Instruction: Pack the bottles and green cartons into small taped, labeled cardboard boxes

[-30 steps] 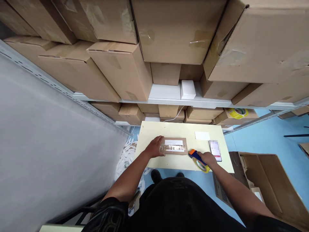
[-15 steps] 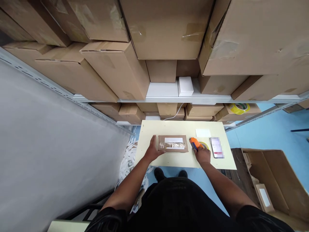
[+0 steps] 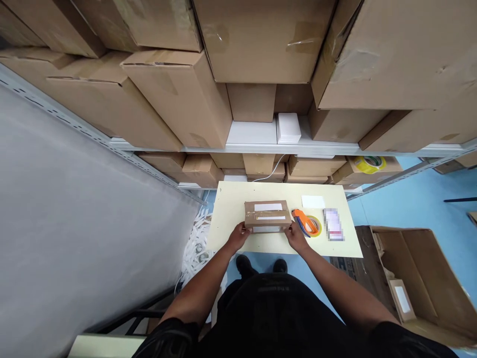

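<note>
Left hand (image 3: pixel 239 237), right hand (image 3: pixel 296 236) grasp taped box (image 3: pixel 267 222) at near corners; apparently handling step; next move likely needs even grip.

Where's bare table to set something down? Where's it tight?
Bare: the table between its left edge and the box; a strip behind the box; a front strip between the left hand and right hand. Crowded: right of the box, with tape dispenser, phone and white paper close together.

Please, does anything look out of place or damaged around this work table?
Yes: a tangled heap of white strips lies low between the wall and the table, looking like loose waste. The small taped box shows no clear damage.
</note>
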Demonstrator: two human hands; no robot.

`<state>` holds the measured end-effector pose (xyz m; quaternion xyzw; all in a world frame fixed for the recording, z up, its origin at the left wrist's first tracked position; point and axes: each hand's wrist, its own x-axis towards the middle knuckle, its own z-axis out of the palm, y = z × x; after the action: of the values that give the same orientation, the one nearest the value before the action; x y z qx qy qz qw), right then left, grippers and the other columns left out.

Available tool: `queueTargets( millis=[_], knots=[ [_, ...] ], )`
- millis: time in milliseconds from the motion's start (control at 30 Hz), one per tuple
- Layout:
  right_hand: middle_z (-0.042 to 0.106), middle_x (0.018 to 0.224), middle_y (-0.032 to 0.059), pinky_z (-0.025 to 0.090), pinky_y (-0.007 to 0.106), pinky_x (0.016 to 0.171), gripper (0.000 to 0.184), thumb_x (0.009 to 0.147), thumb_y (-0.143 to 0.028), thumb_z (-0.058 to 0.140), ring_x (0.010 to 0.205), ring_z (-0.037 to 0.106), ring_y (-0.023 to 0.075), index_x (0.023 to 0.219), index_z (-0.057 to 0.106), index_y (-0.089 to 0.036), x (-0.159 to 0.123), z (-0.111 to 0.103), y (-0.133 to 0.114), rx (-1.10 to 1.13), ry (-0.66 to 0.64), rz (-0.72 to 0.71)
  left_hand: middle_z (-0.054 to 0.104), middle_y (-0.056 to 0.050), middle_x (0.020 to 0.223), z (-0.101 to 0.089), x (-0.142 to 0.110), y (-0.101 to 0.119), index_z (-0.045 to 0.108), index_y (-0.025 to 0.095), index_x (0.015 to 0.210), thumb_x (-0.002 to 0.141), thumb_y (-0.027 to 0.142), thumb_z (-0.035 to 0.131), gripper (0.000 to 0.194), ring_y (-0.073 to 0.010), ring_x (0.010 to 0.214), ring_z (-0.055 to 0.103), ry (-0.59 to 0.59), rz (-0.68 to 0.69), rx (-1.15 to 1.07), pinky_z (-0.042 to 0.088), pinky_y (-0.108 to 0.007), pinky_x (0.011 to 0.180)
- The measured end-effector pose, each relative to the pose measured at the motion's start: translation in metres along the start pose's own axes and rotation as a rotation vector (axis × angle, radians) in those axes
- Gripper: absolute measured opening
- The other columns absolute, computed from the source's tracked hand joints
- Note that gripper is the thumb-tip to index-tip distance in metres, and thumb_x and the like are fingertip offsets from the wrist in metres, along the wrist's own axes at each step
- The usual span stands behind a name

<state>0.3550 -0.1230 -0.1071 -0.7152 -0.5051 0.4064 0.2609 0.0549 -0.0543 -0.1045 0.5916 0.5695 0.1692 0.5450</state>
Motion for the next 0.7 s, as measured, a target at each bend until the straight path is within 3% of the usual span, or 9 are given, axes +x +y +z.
queueTargets(
  millis=[133,267,333,433,533,600,700],
  knots=[
    [0.066,0.113,0.0135,0.049,0.039,0.099,0.039,0.100,-0.050,0.044,0.110,0.061,0.0277,0.115,0.063,-0.020,0.016,-0.012,-0.016,-0.114,0.080,-0.019,0.072,-0.011,0.110,-0.005,0.003,0.016,0.067,0.014,0.118,0.095,0.046,0.055,0.041,-0.0261,0.102,0.068,0.117,0.032,0.146,0.053,-0.040,0.093],
    [0.066,0.114,0.0122,0.047,0.034,0.099,0.038,0.102,-0.048,0.043,0.113,0.060,0.0261,0.110,0.068,-0.021,0.033,-0.020,-0.029,-0.199,0.007,0.053,0.071,-0.008,0.092,-0.006,0.011,0.032,0.072,0.015,0.100,0.096,0.041,0.053,0.032,-0.0257,0.093,0.067,0.085,-0.014,0.219,0.052,-0.037,0.084],
    [0.068,0.114,0.0114,0.047,0.033,0.097,0.039,0.102,-0.047,0.043,0.113,0.061,0.0261,0.111,0.069,-0.020,0.035,-0.025,-0.030,-0.219,-0.014,0.064,0.072,-0.007,0.089,-0.004,0.012,0.037,0.072,0.015,0.101,0.097,0.041,0.053,0.032,-0.0249,0.090,0.068,0.058,-0.040,0.205,0.052,-0.035,0.081],
    [0.069,0.116,0.0134,0.045,0.036,0.099,0.041,0.103,-0.044,0.040,0.114,0.059,0.0281,0.113,0.070,-0.019,0.026,-0.036,-0.021,-0.343,0.164,0.040,0.074,-0.009,0.100,-0.004,0.008,0.039,0.071,0.015,0.115,0.097,0.041,0.053,0.036,-0.0237,0.093,0.070,0.071,-0.062,0.174,0.053,-0.035,0.084],
    [0.068,0.117,0.0185,0.043,0.044,0.098,0.044,0.100,-0.050,0.047,0.115,0.058,0.0343,0.115,0.070,-0.016,0.008,-0.046,-0.002,-0.570,0.360,0.123,0.072,-0.012,0.115,-0.007,-0.005,0.035,0.070,0.014,0.120,0.096,0.040,0.057,0.037,-0.0238,0.099,0.070,0.185,-0.042,0.174,0.054,-0.038,0.093],
    [0.070,0.114,0.0197,0.044,0.048,0.093,0.045,0.097,-0.055,0.054,0.113,0.058,0.0377,0.113,0.071,-0.016,0.000,-0.048,0.012,-0.682,0.313,0.214,0.072,-0.012,0.114,-0.009,-0.015,0.033,0.071,0.015,0.117,0.095,0.037,0.058,0.034,-0.0237,0.098,0.070,0.242,0.006,0.188,0.054,-0.041,0.096],
    [0.073,0.107,0.0177,0.043,0.050,0.092,0.033,0.098,-0.047,0.054,0.114,0.058,0.0381,0.105,0.073,-0.021,-0.003,-0.049,0.026,-0.766,0.151,0.239,0.073,-0.008,0.108,-0.012,-0.032,0.040,0.072,0.019,0.112,0.093,0.033,0.058,0.028,-0.0231,0.097,0.069,0.232,0.082,0.204,0.056,-0.040,0.093]
  ],
)
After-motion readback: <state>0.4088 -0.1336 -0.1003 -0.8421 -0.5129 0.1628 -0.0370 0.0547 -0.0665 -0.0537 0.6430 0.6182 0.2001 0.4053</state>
